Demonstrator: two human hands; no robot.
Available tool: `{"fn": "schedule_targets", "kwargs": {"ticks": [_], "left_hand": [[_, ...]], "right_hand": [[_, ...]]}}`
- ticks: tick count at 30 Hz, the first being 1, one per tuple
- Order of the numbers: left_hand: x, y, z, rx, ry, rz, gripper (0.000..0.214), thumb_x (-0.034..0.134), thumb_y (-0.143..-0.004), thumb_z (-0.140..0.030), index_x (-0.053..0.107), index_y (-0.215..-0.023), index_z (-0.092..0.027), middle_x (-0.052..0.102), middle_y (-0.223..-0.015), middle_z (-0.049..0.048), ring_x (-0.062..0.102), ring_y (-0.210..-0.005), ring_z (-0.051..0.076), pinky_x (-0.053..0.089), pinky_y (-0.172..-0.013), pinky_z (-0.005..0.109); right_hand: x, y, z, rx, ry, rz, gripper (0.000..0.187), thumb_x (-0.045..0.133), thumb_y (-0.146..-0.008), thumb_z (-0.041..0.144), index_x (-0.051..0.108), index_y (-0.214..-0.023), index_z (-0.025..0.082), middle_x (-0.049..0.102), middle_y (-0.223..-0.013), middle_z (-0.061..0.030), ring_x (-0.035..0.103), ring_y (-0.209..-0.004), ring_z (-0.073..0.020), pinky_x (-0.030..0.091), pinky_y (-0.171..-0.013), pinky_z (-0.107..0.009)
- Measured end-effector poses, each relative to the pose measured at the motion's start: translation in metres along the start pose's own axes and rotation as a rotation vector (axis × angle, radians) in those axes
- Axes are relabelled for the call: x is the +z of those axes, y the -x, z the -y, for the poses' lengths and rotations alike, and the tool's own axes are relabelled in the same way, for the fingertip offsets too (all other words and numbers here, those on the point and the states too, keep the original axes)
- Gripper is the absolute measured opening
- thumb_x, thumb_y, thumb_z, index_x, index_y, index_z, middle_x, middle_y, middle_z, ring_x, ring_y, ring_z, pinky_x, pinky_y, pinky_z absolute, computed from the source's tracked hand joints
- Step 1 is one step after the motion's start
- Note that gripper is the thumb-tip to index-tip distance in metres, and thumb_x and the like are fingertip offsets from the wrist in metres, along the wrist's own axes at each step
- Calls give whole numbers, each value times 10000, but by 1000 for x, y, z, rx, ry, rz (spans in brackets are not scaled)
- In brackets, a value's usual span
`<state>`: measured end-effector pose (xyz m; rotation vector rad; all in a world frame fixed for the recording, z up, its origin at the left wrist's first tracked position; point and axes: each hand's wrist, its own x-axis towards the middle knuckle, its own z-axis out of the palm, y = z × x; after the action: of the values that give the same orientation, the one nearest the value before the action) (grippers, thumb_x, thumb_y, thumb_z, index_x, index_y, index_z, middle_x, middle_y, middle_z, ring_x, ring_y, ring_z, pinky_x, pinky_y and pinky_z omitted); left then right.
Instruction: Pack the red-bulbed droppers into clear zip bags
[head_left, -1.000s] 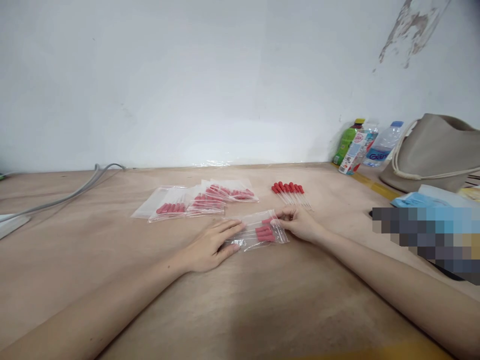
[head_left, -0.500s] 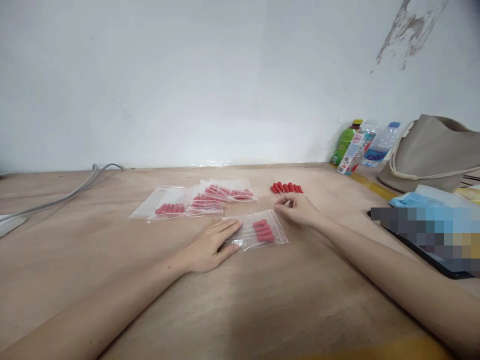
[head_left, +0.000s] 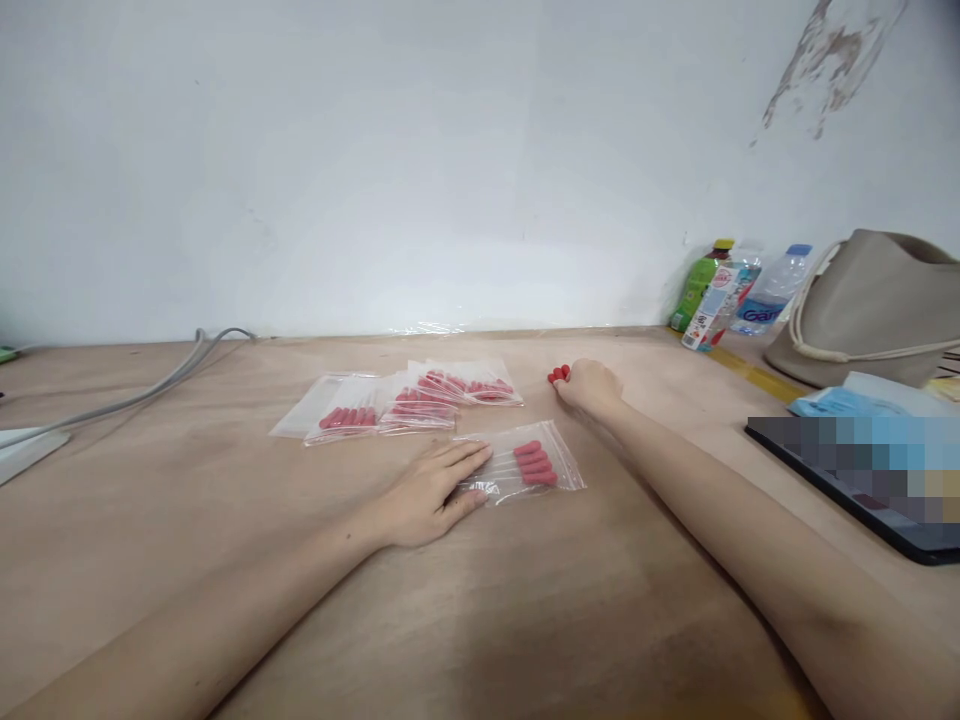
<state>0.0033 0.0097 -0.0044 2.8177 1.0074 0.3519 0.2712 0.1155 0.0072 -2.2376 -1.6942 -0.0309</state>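
Transparent plastic bag (head_left: pixel 564 468) under the flat, open left hand (head_left: pixel 435 490) contains four red-tipped sticks (head_left: pixel 534 464); filled bags (head_left: pixel 390 390) lie beyond. Loose red tips (head_left: pixel 556 375) remain unbagged at the curled right hand (head_left: pixel 591 385), grip unconfirmed.

From my remote feed, I read "Gan" on the blue label (head_left: pixel 756 315) of the clear bottle (head_left: pixel 784 276); print on the carton (head_left: pixel 712 306) stays too small.

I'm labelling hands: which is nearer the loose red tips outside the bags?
Right. The right hand is immediately beside the loose red tips; contact is unclear. The left hand is farther off, nearer the viewer and leftward, fingers on a clear bag.
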Motion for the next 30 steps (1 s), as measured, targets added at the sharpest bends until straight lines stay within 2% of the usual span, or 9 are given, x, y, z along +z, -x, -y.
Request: {"fn": "schedule_targets", "kwargs": {"ticks": [6, 9, 11, 14, 16, 19, 22, 26, 30], "left_hand": [[0, 0, 0, 15, 24, -18, 490, 370, -912, -409, 323, -1356, -207, 387, -1367, 81, 347, -1253, 236, 274, -1038, 428], [1, 0, 1, 19, 25, -26, 487, 371, -912, -411, 329, -1352, -207, 393, -1362, 80, 351, -1251, 232, 280, -1037, 418], [2, 0, 2, 17, 24, -20, 489, 364, -913, -417, 326, -1354, -210, 391, -1363, 80, 351, -1251, 226, 282, -1038, 407], [2, 0, 2, 19, 24, -22, 489, 361, -914, -417, 322, -1356, -213, 388, -1365, 77, 345, -1255, 224, 274, -1043, 404], [1, 0, 1, 19, 26, -20, 486, 364, -914, -412, 324, -1355, -211, 388, -1365, 75, 342, -1256, 225, 272, -1044, 408], [1, -1, 1, 7, 24, -8, 489, 368, -912, -409, 332, -1351, -196, 387, -1365, 82, 342, -1256, 226, 275, -1043, 408], [1, -1, 1, 10, 20, -10, 491, 368, -912, -408, 327, -1354, -196, 386, -1366, 80, 337, -1259, 224, 269, -1047, 409], [2, 0, 2, 9, 13, -9, 490, 365, -914, -407, 319, -1357, -203, 382, -1370, 78, 334, -1262, 221, 267, -1048, 413], [1, 0, 2, 2, 17, -4, 499, 366, -913, -412, 305, -1363, -204, 363, -1382, 76, 323, -1269, 222, 271, -1047, 409]], "right_hand": [[-17, 2, -8, 23, -90, 3, 291, 543, -684, 431, 661, -750, 173, 664, -819, -136, 616, -814, -277, 421, -623, -334], [-21, 2, -14, -25, -234, -28, 231, 555, -678, 381, 638, -680, 166, 653, -727, -102, 610, -748, -234, 418, -624, -307], [-20, 4, -18, -74, -417, -113, 238, 550, -691, 349, 615, -803, 150, 632, -677, -64, 596, -692, -189, 424, -626, -281], [-15, 15, -23, -124, -703, -212, 450, 548, -705, 348, 460, -1088, 130, 584, -655, -1, 567, -603, -144, 435, -570, -257], [-10, 29, -27, -131, -860, -157, 496, 538, -715, 354, 377, -1140, 155, 535, -633, 40, 536, -510, -125, 430, -491, -249], [-3, 52, -30, -71, -1107, -49, 416, 542, -715, 329, 356, -1067, 208, 477, -612, 80, 507, -428, -104, 440, -426, -245], [2, 68, -29, 61, -1376, -4, 349, 562, -696, 230, 328, -954, 238, 490, -618, 87, 558, -470, -107, 492, -474, -251], [1, 77, -22, 256, -1621, 139, 244, 498, -717, 114, 326, -838, 237, 524, -601, 63, 613, -542, -120, 533, -559, -269], [-1, 85, -15, 265, -1676, 255, 144, 477, -769, 129, 371, -782, 224, 548, -583, 40, 627, -575, -122, 541, -599, -269]]}}
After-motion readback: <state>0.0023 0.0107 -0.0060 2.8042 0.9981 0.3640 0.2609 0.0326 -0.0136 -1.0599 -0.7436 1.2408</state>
